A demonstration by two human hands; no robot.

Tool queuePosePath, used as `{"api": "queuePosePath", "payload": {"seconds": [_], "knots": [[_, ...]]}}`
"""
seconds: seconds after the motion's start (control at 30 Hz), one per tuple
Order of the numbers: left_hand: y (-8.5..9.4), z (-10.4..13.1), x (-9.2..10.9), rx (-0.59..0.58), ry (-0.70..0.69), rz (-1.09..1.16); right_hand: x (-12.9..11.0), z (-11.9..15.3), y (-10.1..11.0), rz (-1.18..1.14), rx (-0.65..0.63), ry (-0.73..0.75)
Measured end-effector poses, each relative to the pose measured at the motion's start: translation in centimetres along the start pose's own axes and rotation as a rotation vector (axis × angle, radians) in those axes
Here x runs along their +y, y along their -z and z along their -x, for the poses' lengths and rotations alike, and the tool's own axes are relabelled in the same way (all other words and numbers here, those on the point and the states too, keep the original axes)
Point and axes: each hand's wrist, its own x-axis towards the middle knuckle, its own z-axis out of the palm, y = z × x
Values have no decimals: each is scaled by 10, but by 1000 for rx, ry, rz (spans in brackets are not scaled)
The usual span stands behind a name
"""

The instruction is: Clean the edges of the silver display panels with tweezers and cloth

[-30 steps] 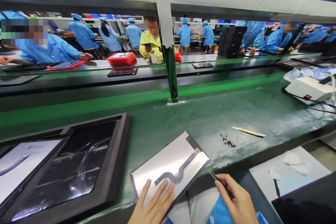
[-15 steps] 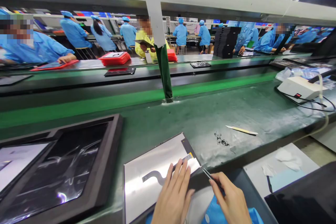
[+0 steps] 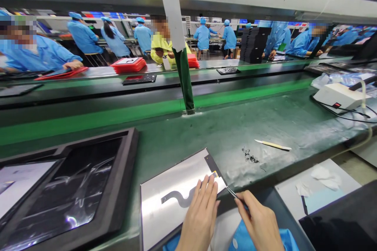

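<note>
My right hand point(image 3: 257, 219) is clamped on tweezers point(image 3: 232, 192), tips at the right corner of the screen point(image 3: 173, 213). My left hand point(image 3: 202, 213) presses flat, fingers together, on the screen, across the bench's point(image 3: 235, 117) near edge. Leftward, the tray point(image 3: 122, 188) contains 1 pale panel point(image 3: 23, 188) and 1 glossy black panel point(image 3: 82, 188).

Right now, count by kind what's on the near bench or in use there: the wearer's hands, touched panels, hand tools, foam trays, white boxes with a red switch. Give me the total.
Hands: 2, left hand and right hand
Silver-backed panel: 1, under the left hand
Tweezers: 1 pair
Yellow-handled knife: 1
Black foam tray: 1
White box with red switch: 1
Total: 7
</note>
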Motion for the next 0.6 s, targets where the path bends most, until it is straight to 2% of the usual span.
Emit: {"api": "queuePosePath", "payload": {"seconds": [0.4, 0.5, 0.6], "knots": [[-4, 5, 1, -9, 30, 48, -3, -5, 5, -16, -57, -16], [-3, 3, 2, -16, 22, 26, -4, -9, 7, -184, -118, -124], [-2, 4, 2, -17, 16, 27, -1, -15, 7, -453, -245, -332]]}}
